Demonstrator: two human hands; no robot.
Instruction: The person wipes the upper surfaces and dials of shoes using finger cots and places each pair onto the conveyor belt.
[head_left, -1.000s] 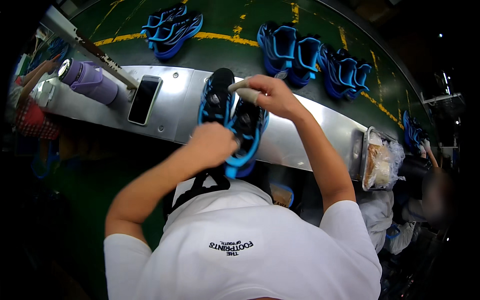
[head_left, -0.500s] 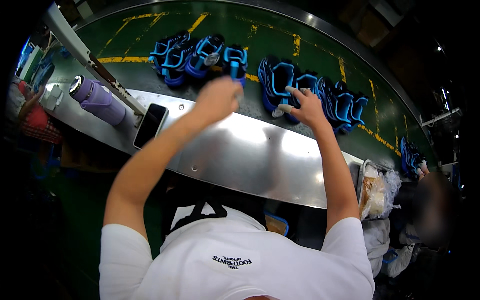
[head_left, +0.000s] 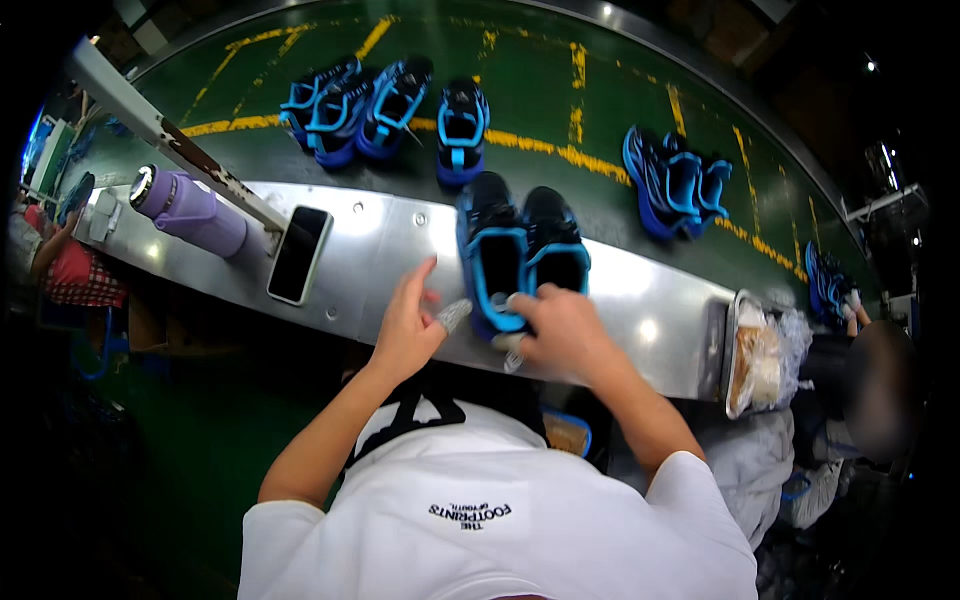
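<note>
A pair of black-and-blue sports shoes sits on the steel ledge in front of me, toes pointing away: a left one and a right one side by side. My right hand pinches the heel of the left shoe, a fingertip inside its collar and the thumb outside. A pale tag hangs under that thumb. To the left of the heel, my left hand is empty with fingers apart, its thumb wrapped in a whitish cover. Beyond the pair, a single matching shoe stands on the green belt.
More such shoes stand in a group at far left, others at right. A purple bottle, a phone and a metal post are left. At right lies a tray with plastic bags, near another person's hand.
The pair of shoes has come from the belt onto the ledge, toward me, with my right hand. My left hand has drawn back from the single shoe, whose heel tag no longer shows.
</note>
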